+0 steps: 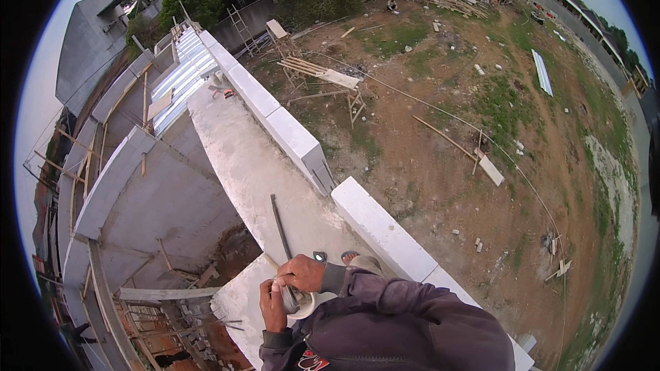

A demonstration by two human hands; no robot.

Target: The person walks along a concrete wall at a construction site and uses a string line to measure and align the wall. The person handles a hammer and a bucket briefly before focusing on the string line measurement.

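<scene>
Close to my body, both hands meet over a white round container. My left hand is closed round a grey bundle that looks like thin wire strands. Just above it, my right hand pinches at the bundle's upper end, its fingers bent and pressed together. A dark watch is on the right wrist. Beyond my hands, a long dark metal bar lies on the pale concrete slab, its near end by my right hand.
White block walls edge the slab on the right, with a gap between them; my sandalled foot is near it. On the left the slab drops to an opening. Farther off lie an orange-handled tool and metal decking.
</scene>
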